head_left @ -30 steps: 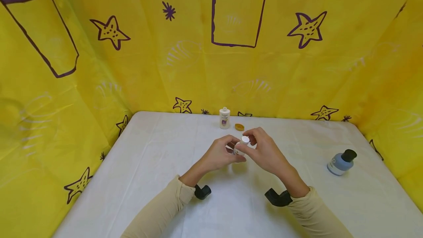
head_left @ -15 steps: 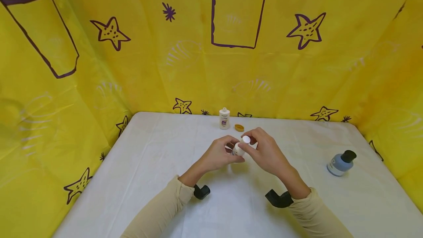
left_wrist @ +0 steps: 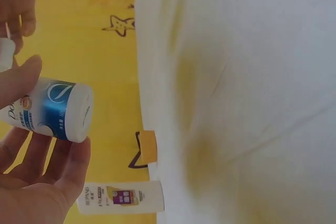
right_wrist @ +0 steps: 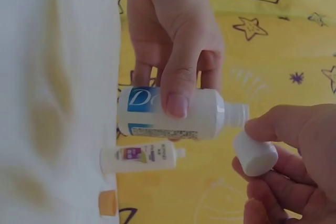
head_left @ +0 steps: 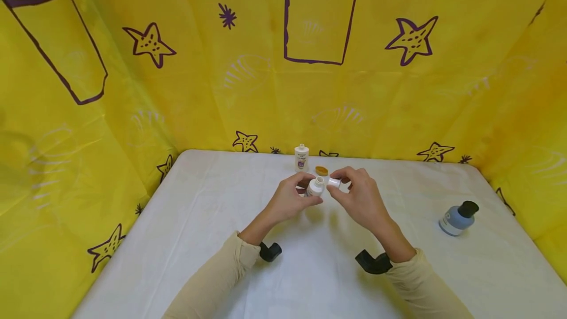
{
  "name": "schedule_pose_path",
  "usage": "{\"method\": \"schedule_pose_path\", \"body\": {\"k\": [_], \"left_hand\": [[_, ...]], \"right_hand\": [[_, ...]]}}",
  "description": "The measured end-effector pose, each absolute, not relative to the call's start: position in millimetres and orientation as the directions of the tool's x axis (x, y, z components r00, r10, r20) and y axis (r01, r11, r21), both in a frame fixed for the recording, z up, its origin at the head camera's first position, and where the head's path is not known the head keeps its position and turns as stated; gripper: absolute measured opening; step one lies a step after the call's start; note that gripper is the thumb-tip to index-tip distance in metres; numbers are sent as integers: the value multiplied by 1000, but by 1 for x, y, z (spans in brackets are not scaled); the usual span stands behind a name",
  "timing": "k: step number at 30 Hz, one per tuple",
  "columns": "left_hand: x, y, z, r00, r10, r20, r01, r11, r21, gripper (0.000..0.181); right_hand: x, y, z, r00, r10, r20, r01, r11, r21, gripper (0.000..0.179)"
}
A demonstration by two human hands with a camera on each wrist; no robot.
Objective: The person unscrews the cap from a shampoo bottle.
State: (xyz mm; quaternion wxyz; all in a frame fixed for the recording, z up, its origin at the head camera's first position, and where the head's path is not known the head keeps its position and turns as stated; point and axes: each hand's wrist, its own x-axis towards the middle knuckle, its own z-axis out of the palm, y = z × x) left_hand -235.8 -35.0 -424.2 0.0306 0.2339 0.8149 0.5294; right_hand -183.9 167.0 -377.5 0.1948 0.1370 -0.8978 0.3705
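My left hand (head_left: pixel 289 197) grips a small white bottle (right_wrist: pixel 202 111) with a blue label, held above the table. The bottle's neck is bare, and its mouth shows in the head view. Just to the right, my right hand (head_left: pixel 361 198) pinches a white cap (right_wrist: pixel 255 154) between thumb and fingers, apart from the neck. In the left wrist view the bottle's base and blue label (left_wrist: pixel 58 106) face the camera, with the left thumb and fingers around its body.
A second white bottle (head_left: pixel 301 158) without a cap stands at the table's back edge. Beside it lies an orange cap (head_left: pixel 321 171). A blue bottle (head_left: pixel 456 219) with a black cap stands on the right of the white table (head_left: pixel 199 210). Yellow curtains surround the table.
The white cap has come off the bottle and moved right with my right hand, turning sideways. My left hand has shifted slightly up and left with the bottle, whose mouth is now exposed.
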Motion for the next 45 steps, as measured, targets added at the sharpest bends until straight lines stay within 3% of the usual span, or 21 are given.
{"method": "schedule_pose_path", "body": {"k": [17, 32, 45], "left_hand": [[-271, -39, -427, -961, 236, 141, 231, 411, 882, 56], [-290, -30, -444, -992, 125, 22, 81, 484, 871, 51], [-299, -33, -453, -996, 86, -20, 25, 489, 872, 51]], "right_hand": [[-228, 158, -406, -962, -85, 260, -253, 638, -727, 39], [-279, 155, -447, -991, -56, 120, -124, 710, -693, 35], [-297, 155, -468, -993, -51, 107, -111, 718, -687, 34]]}}
